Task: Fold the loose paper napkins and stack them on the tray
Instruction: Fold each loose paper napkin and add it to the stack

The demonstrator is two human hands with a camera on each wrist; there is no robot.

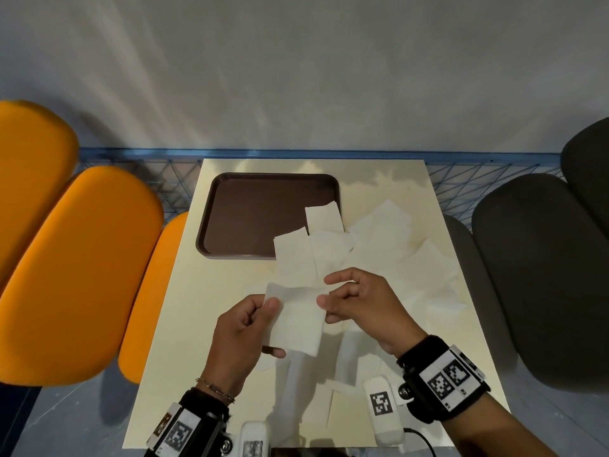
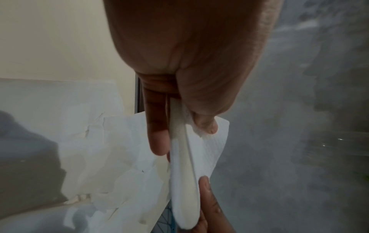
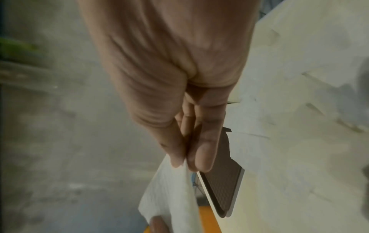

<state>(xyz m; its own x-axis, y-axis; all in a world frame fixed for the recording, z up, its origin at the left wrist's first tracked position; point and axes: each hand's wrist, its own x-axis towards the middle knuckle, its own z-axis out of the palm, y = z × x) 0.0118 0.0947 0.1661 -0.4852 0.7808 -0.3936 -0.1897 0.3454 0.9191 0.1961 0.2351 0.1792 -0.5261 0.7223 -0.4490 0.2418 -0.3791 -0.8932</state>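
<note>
A white paper napkin (image 1: 298, 319) hangs above the cream table (image 1: 171, 341), held between both hands. My left hand (image 1: 263, 311) pinches its left edge with thumb on top; the left wrist view shows that napkin (image 2: 201, 151) edge-on between thumb and fingers. My right hand (image 1: 326, 303) pinches its right edge, and the same napkin (image 3: 171, 192) droops below the fingertips in the right wrist view. A brown tray (image 1: 250, 216) lies at the table's far left. Folded napkins (image 1: 324, 219) overlap its near right corner. Loose napkins (image 1: 389, 245) spread to the right of the tray.
Orange seats (image 1: 75, 268) stand left of the table and dark grey seats (image 1: 540, 272) to the right. A blue wire rack (image 1: 461, 179) runs behind the table under a grey wall. Two white devices (image 1: 382, 410) lie by the near edge.
</note>
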